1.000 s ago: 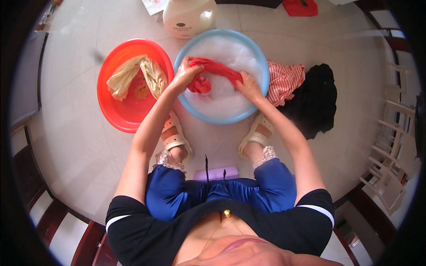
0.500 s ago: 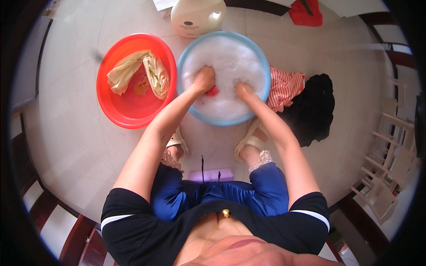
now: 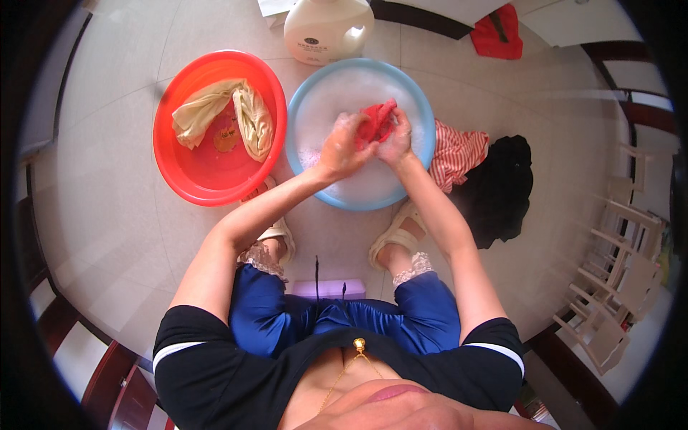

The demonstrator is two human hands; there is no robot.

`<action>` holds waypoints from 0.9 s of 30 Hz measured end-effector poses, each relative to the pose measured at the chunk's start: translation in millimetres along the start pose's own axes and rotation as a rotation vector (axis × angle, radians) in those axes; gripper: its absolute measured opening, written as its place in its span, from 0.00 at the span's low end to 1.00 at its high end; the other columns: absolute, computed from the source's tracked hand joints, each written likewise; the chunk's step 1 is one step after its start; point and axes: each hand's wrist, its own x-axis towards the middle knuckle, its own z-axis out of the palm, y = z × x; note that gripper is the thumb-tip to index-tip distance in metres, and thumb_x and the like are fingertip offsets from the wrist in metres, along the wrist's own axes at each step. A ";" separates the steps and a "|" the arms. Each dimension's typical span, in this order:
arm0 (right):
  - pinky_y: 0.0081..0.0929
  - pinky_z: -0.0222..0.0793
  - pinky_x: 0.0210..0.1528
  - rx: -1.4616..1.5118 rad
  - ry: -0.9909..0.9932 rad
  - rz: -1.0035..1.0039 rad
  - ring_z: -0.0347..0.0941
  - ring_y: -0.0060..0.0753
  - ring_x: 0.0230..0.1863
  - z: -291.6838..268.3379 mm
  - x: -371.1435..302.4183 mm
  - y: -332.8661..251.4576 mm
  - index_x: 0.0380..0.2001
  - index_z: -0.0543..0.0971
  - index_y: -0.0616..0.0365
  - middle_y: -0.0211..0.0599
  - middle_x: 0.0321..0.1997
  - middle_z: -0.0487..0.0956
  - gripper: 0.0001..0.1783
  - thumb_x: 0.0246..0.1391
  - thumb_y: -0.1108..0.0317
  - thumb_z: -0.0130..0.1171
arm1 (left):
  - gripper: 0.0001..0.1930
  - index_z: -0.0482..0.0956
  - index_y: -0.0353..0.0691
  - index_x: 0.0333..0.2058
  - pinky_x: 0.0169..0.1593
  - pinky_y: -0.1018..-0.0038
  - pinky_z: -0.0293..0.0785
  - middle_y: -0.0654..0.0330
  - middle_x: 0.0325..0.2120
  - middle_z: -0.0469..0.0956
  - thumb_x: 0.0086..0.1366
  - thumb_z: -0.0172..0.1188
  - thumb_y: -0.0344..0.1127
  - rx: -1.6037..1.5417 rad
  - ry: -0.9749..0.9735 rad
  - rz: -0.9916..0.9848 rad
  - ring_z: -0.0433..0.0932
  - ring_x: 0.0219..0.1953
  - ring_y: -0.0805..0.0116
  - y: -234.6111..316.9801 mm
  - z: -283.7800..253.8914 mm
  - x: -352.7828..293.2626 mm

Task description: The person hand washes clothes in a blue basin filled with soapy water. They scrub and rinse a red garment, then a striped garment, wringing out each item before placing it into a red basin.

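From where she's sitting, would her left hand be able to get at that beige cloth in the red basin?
Probably yes. The left hand grips the red cloth over the blue basin, and the red basin touches it on that side. The beige cloth lies uncovered, nothing between.

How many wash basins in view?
2. A red basin at left holds a beige cloth; a blue basin beside it holds suds, where left hand and right hand grip a red cloth.

A wet red cloth, bunched up, sits above the soapy water of a blue basin.
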 end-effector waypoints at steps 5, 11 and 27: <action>0.34 0.70 0.48 -0.200 -0.061 -0.014 0.72 0.39 0.42 -0.8 8.1 9.1 0.48 0.69 0.54 0.44 0.47 0.74 0.18 0.54 0.63 0.52 | 0.20 0.72 0.38 0.40 0.33 0.65 0.74 0.51 0.32 0.73 0.46 0.65 0.28 0.099 -0.059 0.196 0.76 0.32 0.52 33.9 -5.7 -2.0; 0.27 0.67 0.29 -0.192 -0.141 0.023 0.66 0.29 0.26 4.1 2.3 12.8 0.34 0.70 0.52 0.31 0.26 0.68 0.04 0.55 0.67 0.51 | 0.14 0.74 0.40 0.34 0.28 0.65 0.73 0.54 0.26 0.73 0.46 0.62 0.27 0.150 -0.088 0.377 0.76 0.27 0.55 17.8 -5.8 -5.0; 0.27 0.70 0.30 -0.853 0.262 0.085 0.70 0.27 0.26 -8.3 -3.0 5.1 0.35 0.71 0.53 0.30 0.26 0.73 0.07 0.51 0.68 0.54 | 0.08 0.76 0.35 0.28 0.27 0.70 0.71 0.51 0.21 0.76 0.60 0.57 0.34 -0.186 -0.311 -0.213 0.74 0.21 0.59 -17.2 -9.4 18.5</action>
